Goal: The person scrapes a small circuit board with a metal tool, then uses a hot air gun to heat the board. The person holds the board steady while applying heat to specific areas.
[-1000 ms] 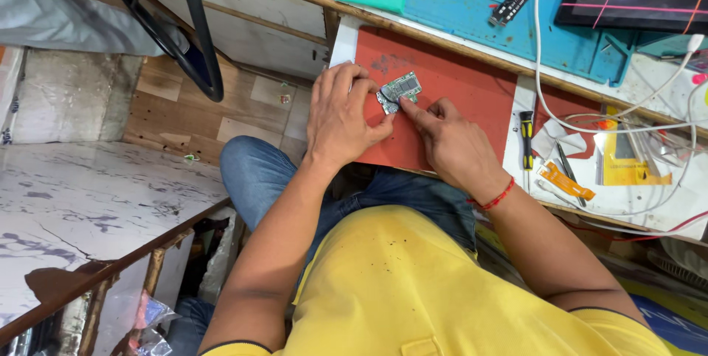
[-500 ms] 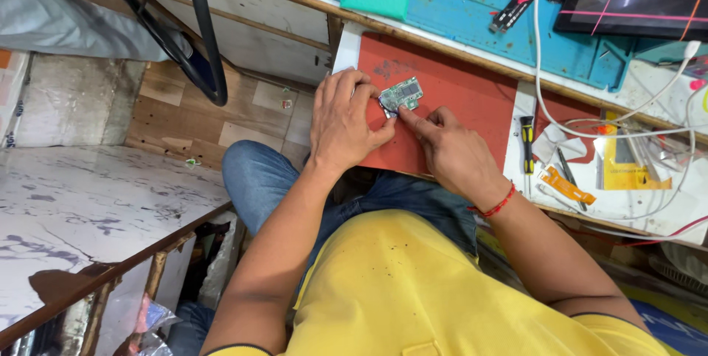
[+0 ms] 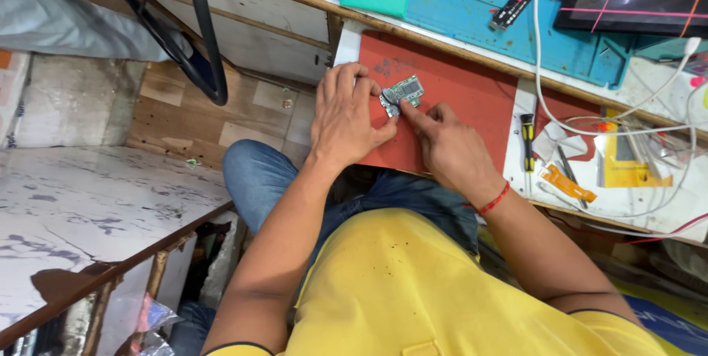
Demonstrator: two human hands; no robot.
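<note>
Here the person's left hand (image 3: pixel 348 116) rests on a small green circuit board (image 3: pixel 403 92), its fingers curled together and pinching the board's near-left end against the red mat (image 3: pixel 472 102). The right hand (image 3: pixel 450 146) comes in from the other side with the forefinger stretched out and its tip touching the board just beside the left thumb; the other fingers are folded in, and whether they hold a small tool cannot be told from this view. The board lies flat on the mat, near the mat's far left corner and close to the bench edge that drops away toward the person's lap.

The likeliest slip comes from that edge. The hold is only a fingertip pinch on one end, so a push from the right forefinger could pivot the board out from under the left fingers and send it off the mat, down past the blue jeans (image 3: pixel 273 179) to the floor. Pressing hard on a thin board held at one end could also flex it or loosen a small part. Bare fingertips on the components carry a risk of smudging or static.

Away from the grip, a yellow-handled screwdriver (image 3: pixel 527 138) lies on the white surface beyond the right wrist, and white cables (image 3: pixel 590 131) loop nearby; a sweeping elbow could snag those.
</note>
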